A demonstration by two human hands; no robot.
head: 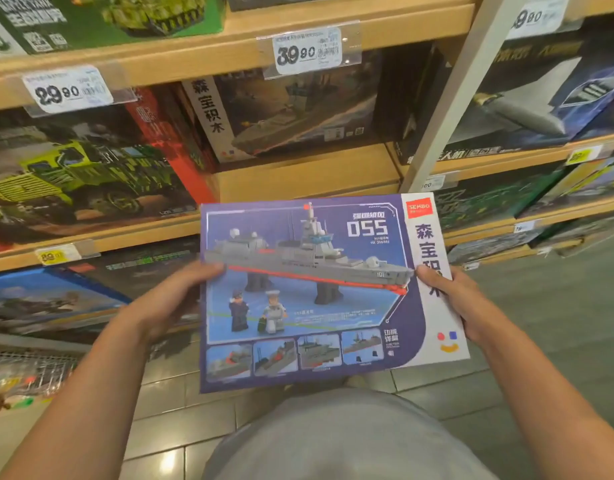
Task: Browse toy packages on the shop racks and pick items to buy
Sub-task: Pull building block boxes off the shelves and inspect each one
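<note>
The wooden racks (309,174) stand full of brick-set boxes, with a gap on the middle shelf in front of a grey ship box (291,112). Below it, in front of the person's body, the warship box (319,289) is held flat and face up, well clear of the shelves. The left hand (167,303) grips its left edge and the right hand (451,299) its right edge, each thumb pressed on the printed face; the other fingers are hidden under the box, so I cannot tell how they lie. To look it over well, keep both edges held, tilt it away from glare, and compare with the 39.90 tag (307,50).
</note>
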